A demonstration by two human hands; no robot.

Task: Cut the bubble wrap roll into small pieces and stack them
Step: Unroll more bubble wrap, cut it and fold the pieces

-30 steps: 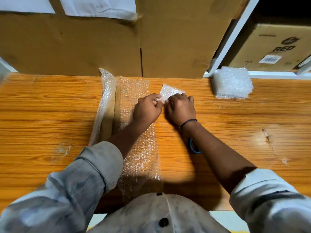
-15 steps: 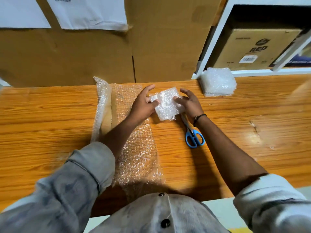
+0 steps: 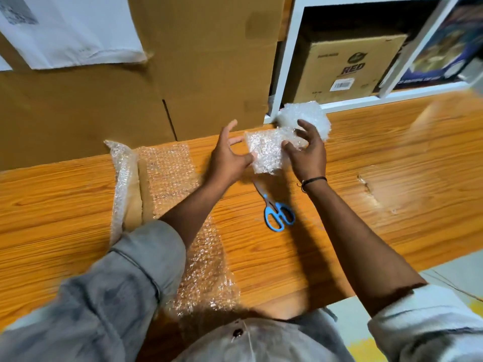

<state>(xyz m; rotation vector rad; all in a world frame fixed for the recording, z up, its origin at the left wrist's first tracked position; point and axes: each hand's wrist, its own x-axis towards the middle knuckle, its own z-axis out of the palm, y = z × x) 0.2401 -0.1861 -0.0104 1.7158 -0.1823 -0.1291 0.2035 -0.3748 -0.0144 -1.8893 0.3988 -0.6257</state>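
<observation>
A small cut piece of bubble wrap (image 3: 266,152) is held above the wooden table (image 3: 379,194) between my two hands. My right hand (image 3: 307,150) grips its right edge with thumb and fingers. My left hand (image 3: 228,158) touches its left edge with the thumb, fingers spread. Just behind my right hand lies the stack of cut pieces (image 3: 305,117), at the table's far edge. The unrolled bubble wrap strip (image 3: 183,205) runs from the far edge toward me under my left forearm, with the flattened roll (image 3: 121,178) along its left side.
Blue-handled scissors (image 3: 277,212) lie shut on the table below my hands. Large cardboard boxes (image 3: 156,74) stand along the far edge. A white shelf frame (image 3: 285,61) at the back right holds another cardboard box (image 3: 347,66). A scuffed patch (image 3: 371,189) marks the wood at right.
Both hands lifted the cut piece off the table and carried it right toward the stack. The scissors came into full view. My view turned to the right.
</observation>
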